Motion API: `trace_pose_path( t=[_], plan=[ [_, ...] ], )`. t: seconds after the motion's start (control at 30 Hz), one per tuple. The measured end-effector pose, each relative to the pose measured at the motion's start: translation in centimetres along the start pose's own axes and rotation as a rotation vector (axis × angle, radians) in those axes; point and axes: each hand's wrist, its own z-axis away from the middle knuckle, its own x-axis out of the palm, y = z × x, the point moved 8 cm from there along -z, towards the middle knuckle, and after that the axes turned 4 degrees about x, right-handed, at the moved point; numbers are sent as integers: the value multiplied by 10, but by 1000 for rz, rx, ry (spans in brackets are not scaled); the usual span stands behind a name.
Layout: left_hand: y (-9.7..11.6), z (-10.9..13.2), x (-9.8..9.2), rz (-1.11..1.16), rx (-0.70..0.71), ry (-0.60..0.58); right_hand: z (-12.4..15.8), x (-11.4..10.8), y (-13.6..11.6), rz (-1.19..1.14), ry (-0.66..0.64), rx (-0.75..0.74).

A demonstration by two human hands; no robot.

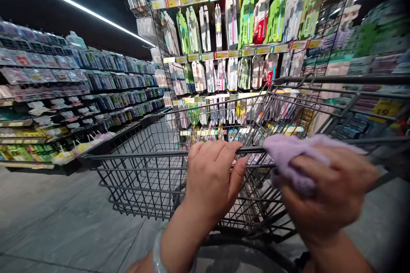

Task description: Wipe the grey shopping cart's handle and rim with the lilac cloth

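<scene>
In the middle of the head view, my left hand (211, 175) is wrapped over the top rail of a dark wire shopping cart (141, 183), thumb on the near side. A bangle circles that wrist. To its right, my right hand (329, 187) is closed on a crumpled light purple cloth (294, 158), which lies against the cart's rail. The right hand is slightly blurred. Through the wires the cart's basket shows no goods that I can make out.
Ahead stands a rack of packaged toothbrushes (246, 21) with price strips. Long shelves of packaged goods (118, 81) line the left. More shelves (378, 59) stand at the right. Grey tiled floor (64, 217) shows at the lower left.
</scene>
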Motion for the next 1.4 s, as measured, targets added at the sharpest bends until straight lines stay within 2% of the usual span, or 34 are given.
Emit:
trace_pose_path(
  t=[0.1,0.2,0.37,0.47,0.53,0.6,0.73,0.8,0.87,0.93,1.0,1.07,1.2,1.3,1.4],
  plan=[
    [0,-1,0,-14,5,11,22,28,-35,-160,-155,-112],
    [1,-1,-1,-19,13,13,33,36,-51,-228,-175,-162],
    [2,1,1,-37,23,10,12,19,-32,-235,-198,-130],
    [2,3,2,-53,30,26,-5,0,-10,-156,-91,-23],
    [2,4,2,-56,44,41,-5,-4,-1,-77,-24,45],
    [2,4,2,-52,58,49,3,2,-7,-51,6,20],
    [0,6,2,-34,82,32,25,26,-37,-147,-73,-157],
    [-1,6,4,-26,88,8,25,32,-39,-176,-142,-165],
    [-3,6,4,-23,82,-4,18,28,-29,-185,-176,-149],
    [-4,5,3,-17,73,7,7,17,-8,-148,-115,-81],
    [-5,5,3,-9,65,25,1,3,11,-88,32,-16],
    [-6,6,2,-5,60,41,5,1,13,-47,93,-5],
    [-8,5,0,8,63,54,38,37,-33,-153,-128,-111],
    [-10,4,-2,26,48,55,63,58,-68,-285,-247,-176],
    [-11,3,-3,21,28,64,64,61,-73,-347,-311,-208]
  ],
)
